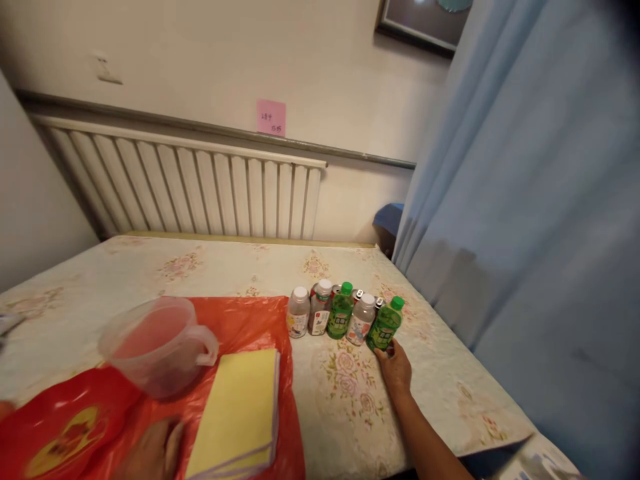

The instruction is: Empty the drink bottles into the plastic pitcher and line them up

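Note:
My right hand (pixel 396 369) reaches in from the lower right, with its fingers closed at the base of a green drink bottle (pixel 385 327) with a green cap. That bottle stands at the right end of a row, tilted slightly to the right. Beside it are a white-capped clear bottle (pixel 361 321), another green bottle (pixel 341 313) and two more white-capped bottles (pixel 320 310) (pixel 299 315). Drink cans (pixel 379 303) show partly behind them. Low in the view, my left hand (pixel 150 452) rests on a red plastic sheet (pixel 265 320), partly cut off and blurred, apparently holding nothing.
A translucent plastic jug (pixel 160 347) with a handle stands on the red sheet, near a red tray (pixel 107 393) and a stack of yellow paper (pixel 240 400). A floral cloth (pixel 345 427) covers the surface. Behind is a radiator (pixel 225 190); a blue curtain (pixel 525 200) hangs at right.

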`<state>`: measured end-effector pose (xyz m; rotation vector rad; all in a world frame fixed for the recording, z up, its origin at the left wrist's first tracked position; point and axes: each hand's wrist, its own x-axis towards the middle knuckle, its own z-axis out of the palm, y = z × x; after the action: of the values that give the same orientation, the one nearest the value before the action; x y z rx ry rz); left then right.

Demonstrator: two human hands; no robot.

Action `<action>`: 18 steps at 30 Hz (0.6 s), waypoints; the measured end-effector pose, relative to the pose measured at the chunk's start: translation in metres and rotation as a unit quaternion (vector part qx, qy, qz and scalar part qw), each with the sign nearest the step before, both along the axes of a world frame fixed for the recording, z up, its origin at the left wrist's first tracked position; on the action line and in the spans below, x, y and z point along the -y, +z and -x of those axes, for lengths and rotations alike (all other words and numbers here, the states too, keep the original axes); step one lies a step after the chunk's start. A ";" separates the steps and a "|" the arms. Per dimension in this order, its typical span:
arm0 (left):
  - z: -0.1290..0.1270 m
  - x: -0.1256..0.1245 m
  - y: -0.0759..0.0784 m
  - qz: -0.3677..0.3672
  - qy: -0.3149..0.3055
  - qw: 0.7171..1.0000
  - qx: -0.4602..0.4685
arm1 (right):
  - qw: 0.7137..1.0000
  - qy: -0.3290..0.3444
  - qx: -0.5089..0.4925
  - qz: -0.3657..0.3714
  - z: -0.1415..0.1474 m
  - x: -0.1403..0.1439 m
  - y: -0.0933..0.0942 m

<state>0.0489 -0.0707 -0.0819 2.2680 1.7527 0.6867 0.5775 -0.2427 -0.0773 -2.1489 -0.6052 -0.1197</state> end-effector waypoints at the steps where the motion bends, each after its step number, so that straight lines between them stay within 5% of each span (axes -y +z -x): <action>1: 0.000 0.002 0.003 0.007 -0.010 1.000 -0.002 | 1.000 0.001 -0.004 0.002 0.000 0.000 0.000; 9: -0.003 0.015 0.015 0.034 -0.042 0.998 -0.018 | 0.999 -0.025 -0.042 0.004 0.013 0.010 0.002; 18: -0.004 0.019 0.021 0.009 -0.071 0.997 -0.005 | 0.997 -0.021 -0.071 0.015 0.066 0.040 0.009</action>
<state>0.0525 -0.0899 -0.0612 2.3594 1.5755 0.6300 0.5116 -0.2827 -0.0679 -2.1791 -0.4814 0.0192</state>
